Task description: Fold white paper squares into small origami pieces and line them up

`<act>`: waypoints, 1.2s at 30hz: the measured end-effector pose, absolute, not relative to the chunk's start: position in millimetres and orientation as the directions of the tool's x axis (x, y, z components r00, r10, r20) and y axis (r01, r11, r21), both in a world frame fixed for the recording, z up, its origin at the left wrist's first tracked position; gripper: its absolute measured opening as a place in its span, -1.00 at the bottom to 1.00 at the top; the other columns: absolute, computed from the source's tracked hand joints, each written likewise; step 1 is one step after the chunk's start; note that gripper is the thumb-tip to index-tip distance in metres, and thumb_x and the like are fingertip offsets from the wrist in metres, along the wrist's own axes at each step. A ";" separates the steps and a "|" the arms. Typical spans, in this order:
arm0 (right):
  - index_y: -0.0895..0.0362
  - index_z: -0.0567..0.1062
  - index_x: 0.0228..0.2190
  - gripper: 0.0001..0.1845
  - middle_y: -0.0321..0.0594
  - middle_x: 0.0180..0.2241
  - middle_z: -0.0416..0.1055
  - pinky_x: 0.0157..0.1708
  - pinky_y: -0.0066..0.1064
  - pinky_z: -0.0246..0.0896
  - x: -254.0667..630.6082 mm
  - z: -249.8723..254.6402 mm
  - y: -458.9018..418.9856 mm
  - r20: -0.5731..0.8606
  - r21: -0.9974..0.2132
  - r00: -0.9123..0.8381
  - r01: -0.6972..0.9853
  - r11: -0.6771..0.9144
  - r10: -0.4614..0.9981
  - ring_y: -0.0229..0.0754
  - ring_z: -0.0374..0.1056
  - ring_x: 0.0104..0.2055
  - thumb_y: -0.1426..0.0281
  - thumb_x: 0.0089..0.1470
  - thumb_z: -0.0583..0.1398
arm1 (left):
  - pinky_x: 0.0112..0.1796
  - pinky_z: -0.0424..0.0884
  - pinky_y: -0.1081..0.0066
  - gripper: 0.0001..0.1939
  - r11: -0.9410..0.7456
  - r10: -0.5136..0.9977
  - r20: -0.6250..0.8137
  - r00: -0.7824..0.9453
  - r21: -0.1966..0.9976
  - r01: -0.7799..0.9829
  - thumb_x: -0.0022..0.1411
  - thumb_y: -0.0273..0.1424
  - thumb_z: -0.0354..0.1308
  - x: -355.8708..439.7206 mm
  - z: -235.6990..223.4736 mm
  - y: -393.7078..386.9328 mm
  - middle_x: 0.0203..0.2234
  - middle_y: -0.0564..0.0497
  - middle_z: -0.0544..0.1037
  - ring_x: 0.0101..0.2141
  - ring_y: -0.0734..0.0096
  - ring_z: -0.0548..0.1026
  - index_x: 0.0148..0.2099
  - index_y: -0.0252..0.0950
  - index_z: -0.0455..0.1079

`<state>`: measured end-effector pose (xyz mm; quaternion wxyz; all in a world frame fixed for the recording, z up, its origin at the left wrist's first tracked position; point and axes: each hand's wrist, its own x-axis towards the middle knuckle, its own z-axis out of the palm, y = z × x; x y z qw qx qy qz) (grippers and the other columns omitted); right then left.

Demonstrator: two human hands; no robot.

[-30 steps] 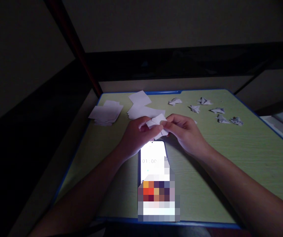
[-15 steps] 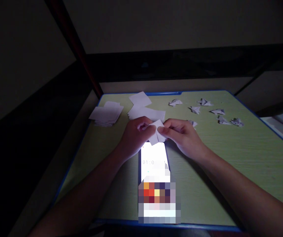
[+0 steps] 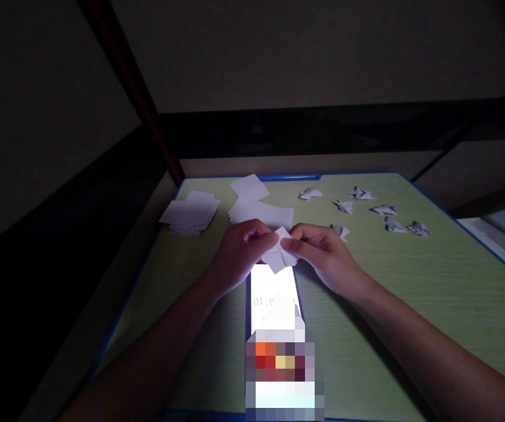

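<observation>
My left hand (image 3: 241,249) and my right hand (image 3: 322,255) meet over the middle of a green table (image 3: 410,293). Both pinch one small white folded paper (image 3: 278,252) between their fingertips, just above the top end of a lit phone (image 3: 274,305). The phone lies flat on the table between my forearms and shows a timer. The room is dark and the phone screen lights the paper from below.
Stacks of white paper squares (image 3: 188,214) and more loose sheets (image 3: 258,208) lie at the far left of the table. Several small folded paper figures (image 3: 384,217) are scattered at the far right. The table has a blue rim (image 3: 291,177). A dark red post (image 3: 146,111) rises behind.
The folded paper has been turned and pressed smaller between my fingers, dropping closer to the phone. The view has tilted, so the table sits lower in the picture.
</observation>
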<state>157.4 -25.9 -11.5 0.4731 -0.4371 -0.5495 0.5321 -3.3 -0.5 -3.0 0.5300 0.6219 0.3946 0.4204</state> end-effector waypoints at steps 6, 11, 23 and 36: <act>0.16 0.43 -0.61 -0.75 -0.36 -0.64 0.28 -0.56 -0.43 -0.08 158.2 -11.9 -25.0 0.056 -0.997 -0.200 -0.058 0.046 0.978 -0.36 0.12 -0.58 0.30 -0.01 0.26 | -0.61 0.10 0.52 -0.77 -0.100 0.939 0.091 0.331 0.995 0.010 -0.03 -0.35 0.16 -4.2 -2.9 0.4 -0.74 0.17 0.23 -0.66 0.62 0.18 -0.62 -0.31 0.22; 0.17 0.45 -0.55 -0.72 -0.36 -0.60 0.26 -0.51 -0.43 -0.05 159.4 -11.8 -25.0 0.056 -0.996 -0.268 -0.076 0.037 0.962 -0.35 0.13 -0.53 0.23 0.06 0.24 | -0.61 0.11 0.53 -0.77 -0.099 0.956 0.112 0.270 0.993 -0.063 -0.02 -0.36 0.18 -7.4 -5.4 3.6 -0.73 0.17 0.24 -0.65 0.61 0.20 -0.59 -0.30 0.23; 0.17 0.48 -0.57 -0.75 -0.34 -0.62 0.33 -0.55 -0.46 0.00 159.0 -12.2 -23.4 0.058 -0.990 -0.196 -0.139 0.031 0.979 -0.36 0.18 -0.57 0.27 0.00 0.26 | -0.60 0.11 0.51 -0.79 -0.170 0.934 0.155 0.320 0.985 0.017 0.01 -0.39 0.16 -5.3 -6.2 1.5 -0.71 0.16 0.24 -0.63 0.61 0.21 -0.59 -0.32 0.25; 0.15 0.46 -0.59 -0.79 -0.34 -0.62 0.33 -0.56 -0.44 0.01 160.5 -10.2 -25.7 0.069 -0.993 -0.176 -0.102 0.051 0.982 -0.34 0.18 -0.57 0.31 -0.03 0.26 | -0.64 0.15 0.54 -0.78 -0.107 0.943 0.084 0.323 0.993 0.052 0.00 -0.34 0.16 -4.1 0.3 -1.9 -0.71 0.15 0.26 -0.65 0.61 0.23 -0.58 -0.31 0.25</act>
